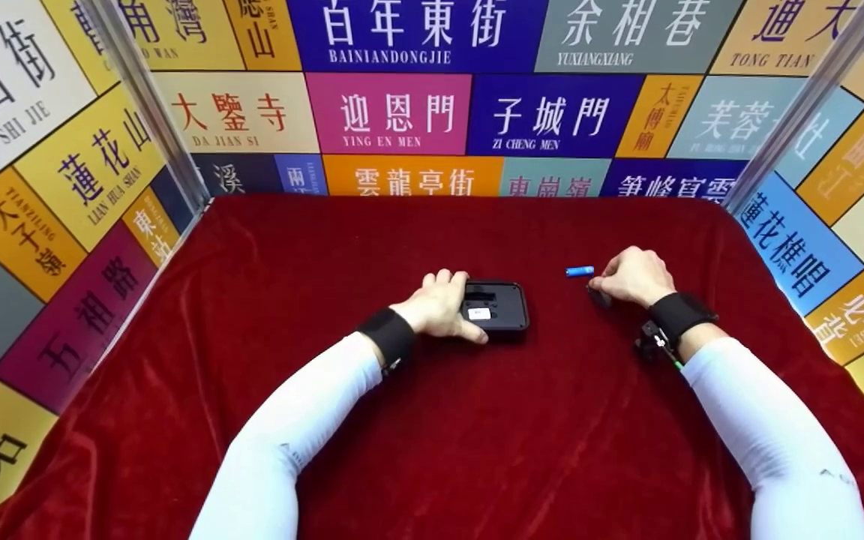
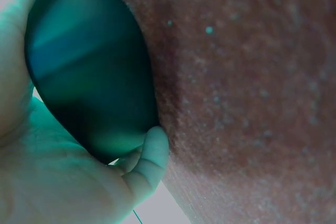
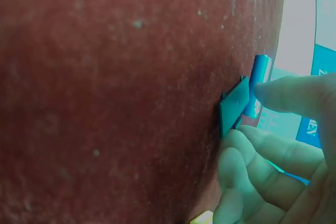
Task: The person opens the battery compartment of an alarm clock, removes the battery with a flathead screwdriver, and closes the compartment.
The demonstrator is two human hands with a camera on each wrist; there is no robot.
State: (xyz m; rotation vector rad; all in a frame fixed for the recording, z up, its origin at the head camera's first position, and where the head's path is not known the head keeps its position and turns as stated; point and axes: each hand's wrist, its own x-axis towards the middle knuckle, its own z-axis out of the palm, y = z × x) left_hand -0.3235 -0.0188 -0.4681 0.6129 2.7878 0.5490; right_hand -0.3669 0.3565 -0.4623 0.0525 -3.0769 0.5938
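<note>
My left hand (image 1: 441, 304) grips the left side of a black rectangular device (image 1: 511, 306), thumb along the near edge and fingers over the far edge. The device's back faces up, with a recessed slot and a white label (image 1: 479, 313). In the left wrist view its dark smooth side (image 2: 100, 72) fills the curve of my hand. At the right, my right hand (image 1: 638, 276) pinches a small dark battery cover (image 3: 234, 106) close over the cloth. Small tabs show on the cover's edge. A blue battery (image 1: 580, 271) lies just beyond it, to the left of the fingertips.
Wrinkled dark red cloth (image 1: 402, 420) covers the table. Upright panels with coloured Chinese place-name signs (image 1: 387, 112) enclose the back and both sides, with clear corner posts (image 1: 154, 105). Black straps with small cameras sit on both wrists.
</note>
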